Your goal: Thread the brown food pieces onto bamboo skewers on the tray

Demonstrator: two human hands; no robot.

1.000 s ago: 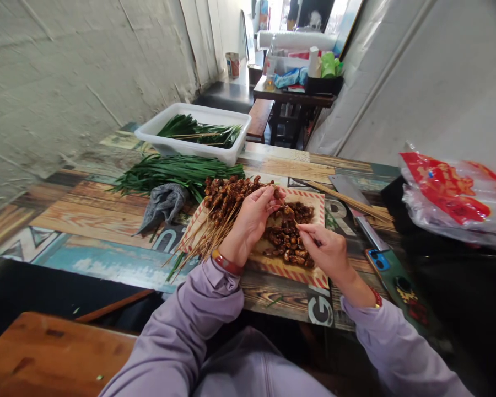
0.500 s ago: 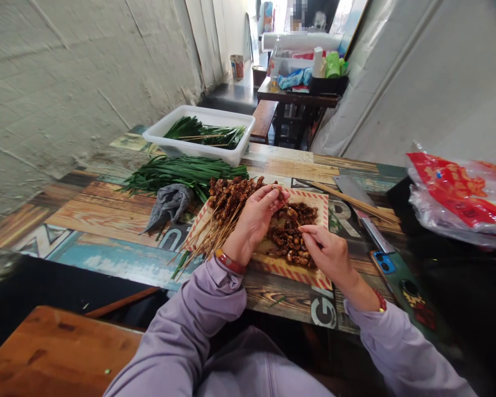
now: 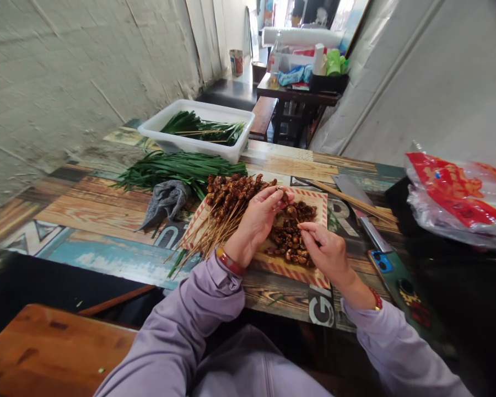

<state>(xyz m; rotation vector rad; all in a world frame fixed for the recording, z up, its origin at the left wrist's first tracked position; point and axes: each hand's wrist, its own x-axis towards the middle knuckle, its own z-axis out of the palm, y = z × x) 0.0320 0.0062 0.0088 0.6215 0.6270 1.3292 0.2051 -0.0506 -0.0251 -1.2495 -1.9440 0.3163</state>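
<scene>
My left hand (image 3: 256, 220) is closed, pinching a small brown, sauce-coated piece of food (image 3: 284, 194) between thumb and fingers. Lower and to the right, my right hand (image 3: 328, 253) grips a thin bamboo skewer between thumb and forefinger; the skewer points up toward the left hand. Beneath both hands lies a heap of loose glossy brown pieces (image 3: 295, 253) on a paper sheet with a red-striped border (image 3: 323, 212). Loaded skewers (image 3: 229, 198) are piled left of my left hand, their bare sticks pointing toward me. My fingers partly hide the held piece.
Green chives (image 3: 169, 171) and a grey cloth (image 3: 165, 201) lie at left. Behind them stands a white tub (image 3: 146, 129) with more greens. On the right are bare skewers (image 3: 355, 201), a cleaver (image 3: 372, 231), a phone (image 3: 397, 281) and a plastic bag (image 3: 458, 193).
The view has shifted slightly. My hands stay close together over the paper, the left still pinching the piece and the right still on the skewer.
</scene>
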